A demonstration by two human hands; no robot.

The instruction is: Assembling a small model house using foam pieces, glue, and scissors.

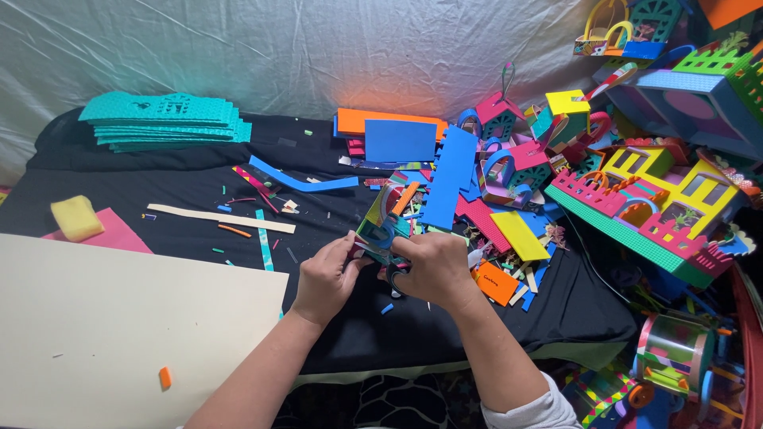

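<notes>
1. Nearest you lies the cream board (119,334) at the lower left, flat on the counter (159,199), with a small orange scrap (164,376) on it.
2. Your left hand (327,278) is curled, fingers bent in, pinching the left edge of the foam craft piece (384,226).
3. Your right hand (433,266) is closed over the piece's lower right side, knuckles up; the fingertips are hidden beneath it.
4. The foam craft piece sits between both hands, just above the black cloth at the counter's middle. It is teal with a blue arch and an orange strip on top. It tilts up and away from you, long axis running from your hands towards the far right; how its hidden lower part is shaped you cannot tell.
5. Just behind it lies a long blue foam strip (449,179), pointing away from you.
6. Far left rests a teal stack of sheets (163,119); at right, finished foam houses (652,199) are piled.
</notes>
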